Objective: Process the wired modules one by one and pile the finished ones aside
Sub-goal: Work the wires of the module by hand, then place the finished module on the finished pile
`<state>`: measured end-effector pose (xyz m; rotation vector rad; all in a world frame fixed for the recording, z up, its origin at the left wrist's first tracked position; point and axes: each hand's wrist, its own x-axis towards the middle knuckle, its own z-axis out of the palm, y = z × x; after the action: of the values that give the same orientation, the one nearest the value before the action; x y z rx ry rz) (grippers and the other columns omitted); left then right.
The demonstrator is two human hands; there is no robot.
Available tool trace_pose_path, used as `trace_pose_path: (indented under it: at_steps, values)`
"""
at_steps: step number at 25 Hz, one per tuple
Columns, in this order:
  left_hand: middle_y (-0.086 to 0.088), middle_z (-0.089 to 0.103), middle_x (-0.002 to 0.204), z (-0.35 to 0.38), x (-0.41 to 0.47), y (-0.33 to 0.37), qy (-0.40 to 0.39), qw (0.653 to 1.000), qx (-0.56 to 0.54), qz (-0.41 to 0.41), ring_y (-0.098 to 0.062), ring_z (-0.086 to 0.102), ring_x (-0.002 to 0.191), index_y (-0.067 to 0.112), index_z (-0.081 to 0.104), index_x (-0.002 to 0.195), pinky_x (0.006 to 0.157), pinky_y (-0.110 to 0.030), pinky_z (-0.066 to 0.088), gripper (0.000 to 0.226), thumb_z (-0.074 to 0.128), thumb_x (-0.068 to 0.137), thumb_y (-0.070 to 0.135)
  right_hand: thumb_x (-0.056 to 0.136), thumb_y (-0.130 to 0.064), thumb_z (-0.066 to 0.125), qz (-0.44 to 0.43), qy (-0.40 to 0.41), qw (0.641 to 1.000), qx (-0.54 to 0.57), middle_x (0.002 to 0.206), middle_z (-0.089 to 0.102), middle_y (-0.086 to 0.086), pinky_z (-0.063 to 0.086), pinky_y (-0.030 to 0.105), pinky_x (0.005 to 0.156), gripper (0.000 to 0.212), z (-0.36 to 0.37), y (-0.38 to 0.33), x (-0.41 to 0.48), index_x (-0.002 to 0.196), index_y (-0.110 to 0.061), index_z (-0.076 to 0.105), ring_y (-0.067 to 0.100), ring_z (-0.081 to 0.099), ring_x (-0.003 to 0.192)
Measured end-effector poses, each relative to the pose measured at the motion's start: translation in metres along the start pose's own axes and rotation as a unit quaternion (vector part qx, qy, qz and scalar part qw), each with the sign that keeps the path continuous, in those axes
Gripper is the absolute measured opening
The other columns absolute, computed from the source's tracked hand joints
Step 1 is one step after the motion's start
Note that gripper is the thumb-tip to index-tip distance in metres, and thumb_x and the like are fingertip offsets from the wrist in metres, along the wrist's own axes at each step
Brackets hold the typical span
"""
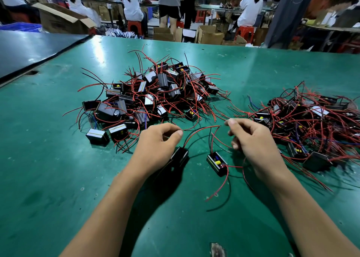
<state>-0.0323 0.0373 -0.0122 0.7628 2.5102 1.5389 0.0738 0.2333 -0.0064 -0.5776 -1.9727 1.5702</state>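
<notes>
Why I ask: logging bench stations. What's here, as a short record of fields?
surface: green table
centre pile: tangled wired modules
right pile: more wired modules
left hand: curled over a black module, grip unclear
right hand: fingers pinch a red wire
between hands: open module lying on the table

This is a factory assembly floor. A long surface [58, 159] covered in green matting carries a heap of small black wired modules [152, 93] with red leads, and a second heap [303, 124] at the right. Behind it, workers in white shirts [132, 3] sit on red plastic stools [134, 25] at further long benches [212, 6]. Open cardboard boxes [210, 35] stand on the floor between the rows, and a blue plastic crate [21, 27] sits at the left.
</notes>
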Motion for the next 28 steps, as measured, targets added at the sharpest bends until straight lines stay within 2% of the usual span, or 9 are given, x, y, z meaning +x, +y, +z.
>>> trace_pose_path:
  at_steps: [4,8,10,12,14,16,19,23,28]
  values:
    - [0.007,0.071,0.078,0.0,0.001,-0.005,-0.011,0.999,0.03,-0.02,-0.004,0.059,0.062,0.023,0.074,0.091,0.063,-0.021,0.044,0.018,0.06,0.095,0.033,0.095,-0.034,0.066,-0.079,0.064,0.995,-0.02,0.066,0.062,-0.011,0.042,0.022,0.054,0.015,-0.006,-0.004,-0.003,0.085,-0.023,0.068,0.007,0.049,0.055]
    - [0.004,0.074,0.078,0.0,-0.003,-0.004,-0.038,0.998,0.027,-0.05,-0.013,0.069,0.068,0.023,0.073,0.093,0.059,-0.023,0.05,0.019,0.058,0.097,0.033,0.085,-0.035,0.077,-0.12,-0.105,0.972,-0.175,0.067,0.067,-0.008,0.05,0.028,0.061,0.02,0.004,-0.008,-0.017,0.076,-0.02,0.069,0.007,0.057,0.06]
    - [-0.006,0.075,0.082,0.005,-0.005,0.001,-0.077,0.99,-0.076,-0.09,-0.018,0.071,0.065,0.018,0.072,0.095,0.062,-0.026,0.059,0.015,0.059,0.098,0.025,0.084,-0.033,0.079,-0.167,-0.141,0.952,-0.214,0.07,0.069,-0.006,0.05,0.026,0.063,0.017,0.01,-0.01,-0.021,0.076,-0.02,0.07,0.007,0.059,0.061]
    - [-0.017,0.074,0.088,0.015,-0.01,0.01,-0.129,0.954,-0.221,-0.154,-0.026,0.071,0.07,0.009,0.068,0.1,0.073,-0.038,0.062,0.015,0.055,0.1,0.016,0.084,-0.035,0.079,-0.188,-0.14,0.958,-0.168,0.071,0.068,-0.007,0.046,0.021,0.059,0.016,0.01,-0.013,-0.023,0.078,-0.022,0.071,0.003,0.057,0.059]
    - [-0.02,0.07,0.088,0.025,-0.013,0.016,-0.167,0.915,-0.313,-0.192,-0.028,0.071,0.076,0.005,0.064,0.106,0.079,-0.038,0.06,0.018,0.049,0.102,0.015,0.081,-0.046,0.078,-0.176,-0.141,0.951,-0.213,0.074,0.066,-0.007,0.043,0.019,0.059,0.021,0.008,-0.01,-0.021,0.085,-0.027,0.072,0.001,0.056,0.061]
    - [-0.019,0.069,0.09,0.03,-0.015,0.018,-0.183,0.892,-0.357,-0.21,-0.026,0.07,0.079,0.004,0.061,0.112,0.082,-0.036,0.06,0.022,0.045,0.104,0.018,0.076,-0.061,0.074,-0.127,-0.143,0.918,-0.347,0.083,0.06,-0.01,0.043,0.024,0.068,0.035,0.006,-0.005,-0.018,0.094,-0.03,0.07,0.001,0.054,0.072]
    - [-0.022,0.072,0.099,0.031,-0.014,0.018,-0.185,0.867,-0.4,-0.233,-0.03,0.07,0.091,0.005,0.059,0.116,0.091,-0.04,0.057,0.027,0.043,0.105,0.023,0.07,-0.066,0.074,-0.083,-0.071,0.899,-0.423,0.088,0.049,-0.014,0.044,0.035,0.073,0.046,0.003,-0.003,-0.017,0.092,-0.033,0.053,0.011,0.052,0.083]
    - [-0.027,0.07,0.103,0.031,-0.012,0.015,-0.163,0.878,-0.387,-0.228,-0.035,0.072,0.094,0.0,0.06,0.112,0.087,-0.041,0.058,0.031,0.045,0.104,0.026,0.065,-0.075,0.073,-0.025,-0.017,0.877,-0.48,0.094,0.049,-0.013,0.035,0.034,0.069,0.059,-0.006,-0.002,-0.019,0.093,-0.032,0.042,0.017,0.053,0.089]
    - [-0.019,0.071,0.085,0.03,-0.009,0.011,-0.145,0.889,-0.372,-0.225,-0.031,0.072,0.079,-0.001,0.061,0.107,0.079,-0.036,0.061,0.031,0.047,0.103,0.026,0.07,-0.078,0.065,-0.008,-0.042,0.879,-0.475,0.112,0.053,-0.004,0.046,0.037,0.084,0.071,0.0,0.002,-0.02,0.12,-0.029,0.053,0.02,0.056,0.112]
